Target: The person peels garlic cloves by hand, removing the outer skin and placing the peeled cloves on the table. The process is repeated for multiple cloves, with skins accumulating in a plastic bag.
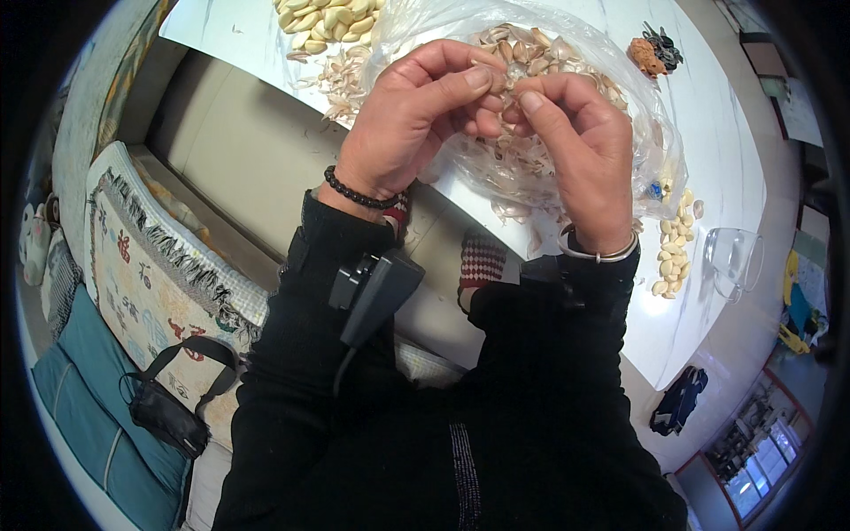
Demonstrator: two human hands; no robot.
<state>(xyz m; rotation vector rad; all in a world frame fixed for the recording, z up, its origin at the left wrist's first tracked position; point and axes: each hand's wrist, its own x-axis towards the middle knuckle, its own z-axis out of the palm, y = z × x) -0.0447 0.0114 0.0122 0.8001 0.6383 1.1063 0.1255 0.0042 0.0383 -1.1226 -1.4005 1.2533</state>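
Observation:
Both hands meet above a clear plastic bag spread on the table. My left hand, with a black bead bracelet, pinches what looks like a small garlic clove between thumb and forefinger. The fingertips of my right hand come close to it, thumb against forefinger; whether they grip a bit of skin cannot be made out. Unpeeled garlic cloves and loose papery skins lie in the bag, partly hidden by my hands. Peeled cloves are heaped beyond my left hand, with garlic skins nearer the table edge.
On the white marbled table, smaller peeled cloves lie in a strip at right, beside a drinking glass. A brown ornament with black attachments lies at far right. A black pouch rests on the sofa at left.

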